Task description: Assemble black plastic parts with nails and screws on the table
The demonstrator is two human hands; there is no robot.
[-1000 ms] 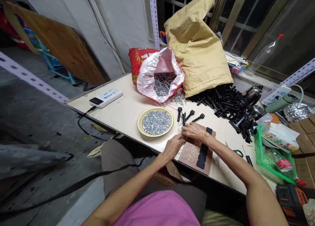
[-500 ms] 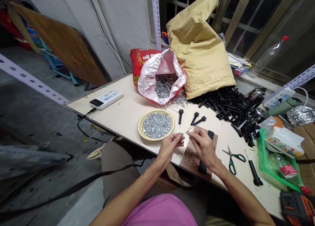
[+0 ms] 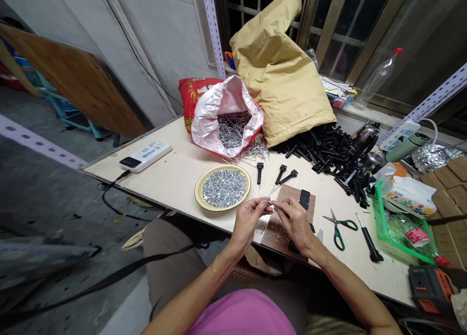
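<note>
Silvery piece (image 3: 270, 202) between left hand (image 3: 248, 219) and right hand (image 3: 297, 224)

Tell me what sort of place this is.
Probably a small workshop or home workspace: the table holds a dish of metal bits, a heap of black parts, and scissors.

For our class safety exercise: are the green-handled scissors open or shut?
Open; the scissors lie with their blades spread apart.
</note>
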